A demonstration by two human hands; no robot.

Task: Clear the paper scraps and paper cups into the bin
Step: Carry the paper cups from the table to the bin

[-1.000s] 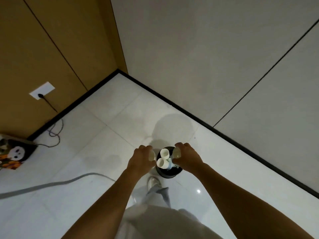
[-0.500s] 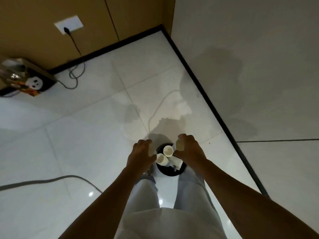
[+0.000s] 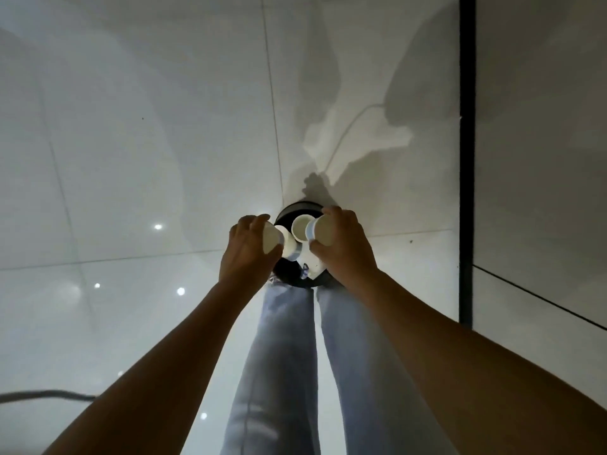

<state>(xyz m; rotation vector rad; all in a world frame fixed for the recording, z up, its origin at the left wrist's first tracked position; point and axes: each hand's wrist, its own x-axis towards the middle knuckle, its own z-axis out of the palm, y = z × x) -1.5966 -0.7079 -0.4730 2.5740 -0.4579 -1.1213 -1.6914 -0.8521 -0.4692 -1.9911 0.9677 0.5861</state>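
Hovering at frame centre over the black bin (image 3: 289, 274), left hand (image 3: 249, 254) and right hand (image 3: 341, 251) each grip paper cups (image 3: 320, 233), fingers clamped, none yet released.

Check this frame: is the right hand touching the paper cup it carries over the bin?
Touching. The head view shows the right hand with fingers above and thumb below curled round the paper cup, no gap between them, above the black bin.
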